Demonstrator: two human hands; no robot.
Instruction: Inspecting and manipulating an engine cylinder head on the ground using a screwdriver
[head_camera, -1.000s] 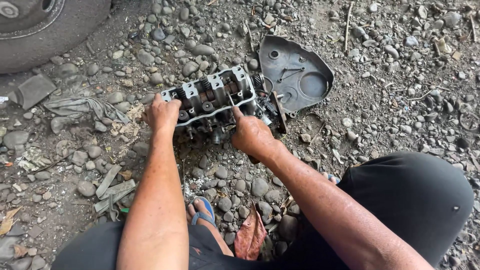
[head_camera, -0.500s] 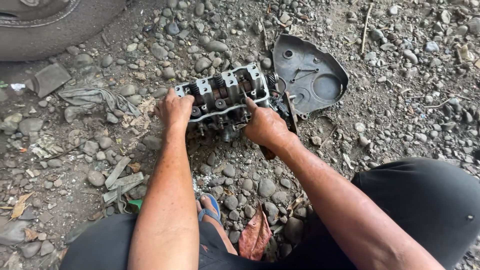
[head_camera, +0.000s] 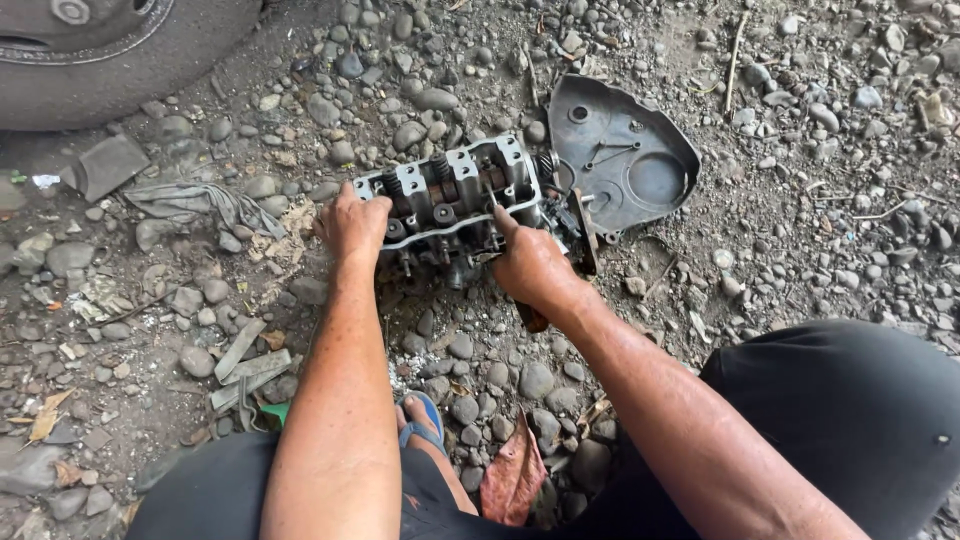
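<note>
Two dark-clothed knees fill the bottom of your view, both cut off by the frame, and between them only the toe of a blue sandal (head_camera: 423, 418) shows beside a reddish dry leaf (head_camera: 512, 474). Your forearms run up from there over the gravel (head_camera: 800, 220). Your left hand (head_camera: 352, 225) lies on the left end of the head (head_camera: 455, 200), fingers curled over its edge, so that end is hidden. Your right hand (head_camera: 530, 265) is closed on a tool; its dark handle end (head_camera: 533, 318) pokes out below the palm, and a thin shaft (head_camera: 492, 196) reaches up into the top of the head. What kind of tool it is you cannot tell. The head lies on the stones, its underside in shadow. Just right of it, touching or nearly so, lies a dark cover (head_camera: 620, 150), inner face up. Farther left a grey rag (head_camera: 195, 200) lies crumpled, and a tyre (head_camera: 110, 60) is cut off at the top corner.
</note>
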